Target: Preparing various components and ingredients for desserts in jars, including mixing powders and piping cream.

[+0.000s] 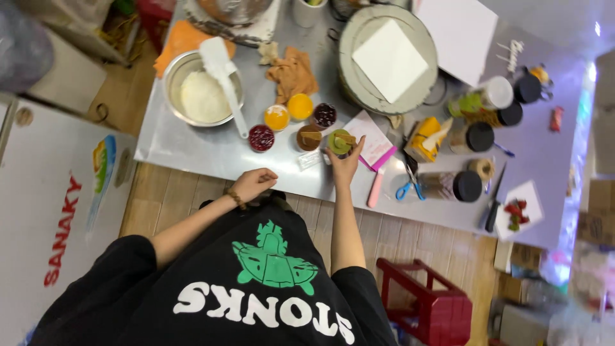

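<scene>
My right hand (pixel 346 165) reaches over the steel table (pixel 192 150) and grips a small cup of green paste (pixel 338 142) with a wooden stick in it. Beside that cup stand a brown cup (pixel 309 137), a red one (pixel 261 138), an orange one (pixel 277 118), a yellow one (pixel 300 106) and a dark red one (pixel 325 115). My left hand (pixel 253 184), a bracelet at its wrist, rests curled at the table's near edge, below the red cup, and nothing shows in it.
A metal bowl of white stuff (pixel 202 90) holds a white spatula (pixel 224 77). To the right lie a pink notepad (pixel 370 140), a pink tool (pixel 375 187), blue scissors (pixel 407 186), black-lidded jars (pixel 466 186) and a knife (pixel 494 208). A red stool (pixel 429 301) stands on the floor, with a white freezer (pixel 38 192) at the left.
</scene>
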